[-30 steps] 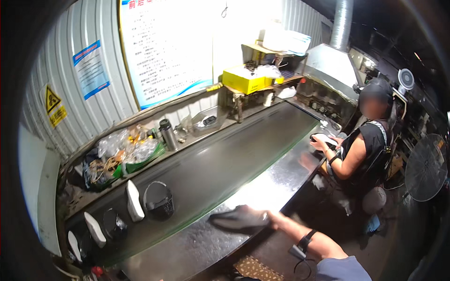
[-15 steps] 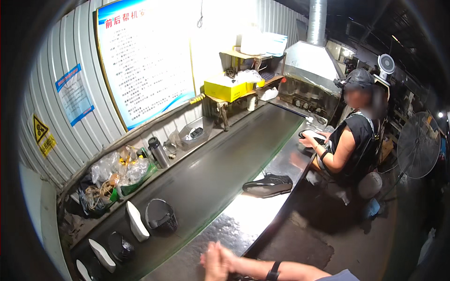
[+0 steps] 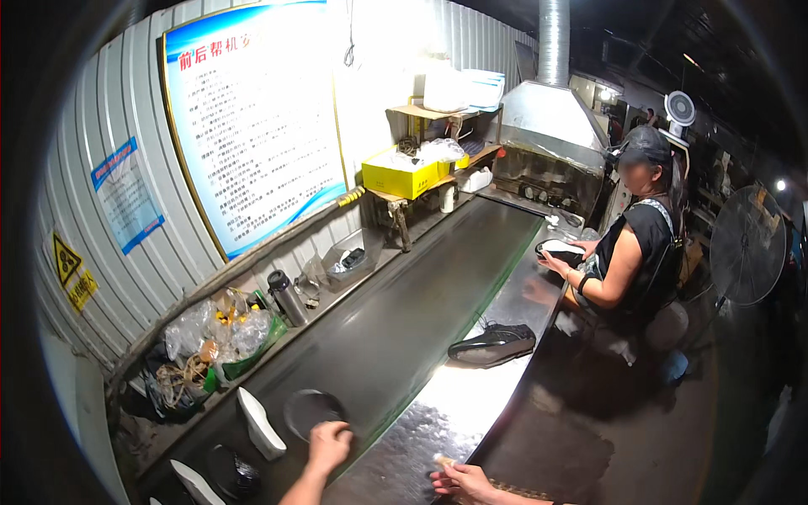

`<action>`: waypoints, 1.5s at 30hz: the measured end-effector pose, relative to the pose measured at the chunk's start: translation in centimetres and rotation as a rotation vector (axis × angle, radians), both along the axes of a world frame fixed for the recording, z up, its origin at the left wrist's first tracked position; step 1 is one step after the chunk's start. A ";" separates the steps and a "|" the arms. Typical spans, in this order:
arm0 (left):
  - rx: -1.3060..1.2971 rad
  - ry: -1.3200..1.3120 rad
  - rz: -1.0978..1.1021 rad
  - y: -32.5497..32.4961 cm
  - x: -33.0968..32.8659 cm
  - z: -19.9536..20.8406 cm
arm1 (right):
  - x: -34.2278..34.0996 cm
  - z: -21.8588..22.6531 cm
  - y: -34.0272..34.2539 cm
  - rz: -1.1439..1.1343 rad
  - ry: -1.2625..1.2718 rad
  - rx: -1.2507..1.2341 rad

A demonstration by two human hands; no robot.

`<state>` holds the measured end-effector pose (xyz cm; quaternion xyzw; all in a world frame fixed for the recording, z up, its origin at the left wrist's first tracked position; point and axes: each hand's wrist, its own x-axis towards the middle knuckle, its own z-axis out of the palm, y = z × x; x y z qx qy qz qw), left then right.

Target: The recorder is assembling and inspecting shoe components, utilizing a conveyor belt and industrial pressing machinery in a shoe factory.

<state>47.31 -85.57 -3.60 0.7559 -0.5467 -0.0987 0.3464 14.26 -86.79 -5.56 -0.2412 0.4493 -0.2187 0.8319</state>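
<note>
I am closing my left hand on a dark shoe at the lower middle of the conveyor belt; it is not lifted yet. My right hand is resting loosely open, empty, on the steel edge.

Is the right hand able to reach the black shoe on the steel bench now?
Probably yes: the right hand rests on the same bench, and nothing lies between it and the shoe.

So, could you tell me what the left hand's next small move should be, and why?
Probably closing on the dark shoe piece on the belt: the left hand rests at its edge, seemingly not yet gripping it, while the right hand waits on the metal ledge.
</note>
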 end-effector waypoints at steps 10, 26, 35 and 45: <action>0.133 -0.429 0.732 4.1 9.2 -7.2 | -0.6 -1.6 1.5 -0.165 -0.021 0.010; 0.133 -0.362 0.471 12.3 2.6 -0.5 | -4.0 -1.4 -1.3 0.047 0.015 -0.068; -0.022 -0.546 -0.273 17.4 -14.7 1.9 | -2.6 2.8 -3.3 0.120 -0.133 -0.109; -0.235 0.292 0.081 13.3 -20.2 3.7 | -1.7 7.4 -3.0 0.355 -0.116 -0.421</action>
